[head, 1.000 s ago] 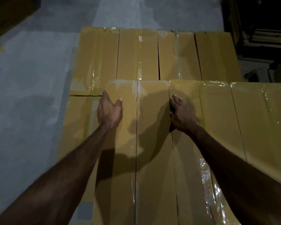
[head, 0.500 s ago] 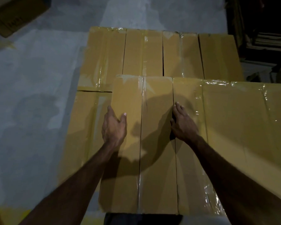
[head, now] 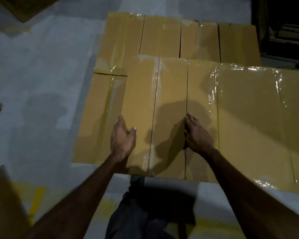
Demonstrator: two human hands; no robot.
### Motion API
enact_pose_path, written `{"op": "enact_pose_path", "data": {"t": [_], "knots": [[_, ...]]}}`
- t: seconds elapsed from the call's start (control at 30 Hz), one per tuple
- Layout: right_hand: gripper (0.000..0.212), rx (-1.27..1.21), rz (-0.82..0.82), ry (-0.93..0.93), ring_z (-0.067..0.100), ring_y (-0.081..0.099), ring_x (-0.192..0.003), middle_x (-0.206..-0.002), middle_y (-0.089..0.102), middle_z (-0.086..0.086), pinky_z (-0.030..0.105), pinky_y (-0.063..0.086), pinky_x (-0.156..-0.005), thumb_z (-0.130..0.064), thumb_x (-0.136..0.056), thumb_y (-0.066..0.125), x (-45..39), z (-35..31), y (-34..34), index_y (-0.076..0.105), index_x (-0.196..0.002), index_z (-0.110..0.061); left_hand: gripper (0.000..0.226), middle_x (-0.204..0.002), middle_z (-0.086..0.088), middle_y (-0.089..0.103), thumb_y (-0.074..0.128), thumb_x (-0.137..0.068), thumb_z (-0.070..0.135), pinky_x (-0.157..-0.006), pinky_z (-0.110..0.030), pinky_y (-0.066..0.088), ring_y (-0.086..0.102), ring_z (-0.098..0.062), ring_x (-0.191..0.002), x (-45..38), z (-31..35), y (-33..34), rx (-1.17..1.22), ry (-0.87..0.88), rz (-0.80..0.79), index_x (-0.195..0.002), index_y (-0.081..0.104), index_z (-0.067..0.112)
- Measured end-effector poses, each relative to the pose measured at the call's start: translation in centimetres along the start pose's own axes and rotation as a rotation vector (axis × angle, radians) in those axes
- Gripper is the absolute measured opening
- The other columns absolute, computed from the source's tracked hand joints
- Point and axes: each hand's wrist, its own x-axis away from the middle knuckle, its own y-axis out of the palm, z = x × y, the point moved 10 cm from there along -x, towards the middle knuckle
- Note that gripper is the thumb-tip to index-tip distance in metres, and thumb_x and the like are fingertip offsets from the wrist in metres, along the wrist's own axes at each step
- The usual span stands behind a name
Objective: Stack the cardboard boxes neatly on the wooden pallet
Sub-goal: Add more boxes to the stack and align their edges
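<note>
Upper-layer box (head: 155,114) seated on the lower layer of boxes (head: 162,35), flush against the neighbouring upper box (head: 248,118) on its right side. Compared with a second ago, drawn back toward the near edge of the stack; near end now roughly level with the neighbour's near end. Judged as final alignment of this box, placement nearly complete.

Left hand (head: 123,137) pressed against the left side of the upper-layer box, thumb lying on its top face, fingers extended down its side. Right hand (head: 196,133) set at the seam between that box and the neighbour, fingers reaching into the gap; no firm grasp readable, fingers appear straight. Both hands shifted nearer to the near end of the box than a second ago.

Left of the box, a strip of lower layer exposed: space for at least one more upper box, by estimate.

Wooden pallet not visible, hidden beneath the stack. Right-hand boxes cut off by the frame edge. Grey floor (head: 41,83) to the left of the box dim; loose cardboard (head: 24,7) at far left partly cropped. Fingertip contact of the right hand obscured by shadow.
</note>
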Motion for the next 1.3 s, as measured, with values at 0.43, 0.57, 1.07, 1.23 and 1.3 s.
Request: {"op": "enact_pose_path", "data": {"t": [0.43, 0.57, 1.07, 1.23, 1.3], "knots": [[0.066, 0.04, -0.088, -0.018, 0.026, 0.003, -0.162, -0.175, -0.003, 0.004, 0.048, 0.027, -0.127, -0.025, -0.111, 0.038, 11.2, 0.1, 5.5, 0.004, -0.166, -0.014, 0.086, -0.166, -0.009, 0.038, 0.067, -0.102, 0.038, -0.12, -0.042, 0.032, 0.034, -0.031, -0.154, 8.4, -5.5, -0.3, 0.018, -0.063, 0.015, -0.168, 0.018, 0.015], [0.068, 0.041, -0.091, -0.006, 0.028, 0.003, -0.161, -0.175, -0.004, 0.004, 0.05, 0.028, -0.127, -0.024, -0.11, 0.041, 12.7, -0.3, 6.3, 0.005, -0.167, -0.014, 0.083, -0.167, -0.007, 0.038, 0.067, -0.103, 0.036, -0.118, -0.036, 0.029, 0.033, -0.029, -0.154, 10.3, -6.9, -0.5, 0.042, -0.071, 0.025, -0.168, 0.02, 0.016], [0.072, 0.0, -0.198, 0.015, 0.027, 0.021, -0.159, -0.175, 0.009, 0.001, 0.046, 0.035, -0.123, -0.012, -0.104, 0.048, 15.5, -1.2, 6.2, 0.014, -0.167, -0.015, 0.076, -0.14, -0.009, 0.06, 0.069, -0.088, 0.051, -0.106, -0.049, 0.053, 0.058, -0.032, -0.13, 12.7, -9.6, -1.4, 0.003, -0.125, -0.172, -0.151, 0.044, 0.015], [0.067, -0.071, -0.262, 0.067, 0.028, 0.036, -0.152, -0.174, 0.017, 0.005, 0.042, 0.036, -0.118, -0.016, -0.107, 0.049, 22.0, -2.2, 6.5, 0.018, -0.167, -0.013, 0.074, -0.163, -0.006, 0.042, 0.073, -0.097, 0.035, -0.121, -0.041, 0.037, 0.042, -0.03, -0.148, 18.8, -8.0, -3.4, -0.119, -0.108, -0.254, -0.162, 0.039, 0.023], [0.065, -0.185, -0.226, 0.135, 0.03, 0.035, -0.152, -0.172, 0.024, 0.01, 0.041, 0.032, -0.121, -0.019, -0.107, 0.054, 24.9, -2.2, 5.6, 0.026, -0.164, -0.01, 0.077, -0.164, -0.005, 0.04, 0.074, -0.097, 0.038, -0.122, -0.039, 0.034, 0.04, -0.028, -0.15, 21.4, -6.8, -4.7, -0.082, -0.108, -0.252, -0.163, 0.037, 0.024]]}}
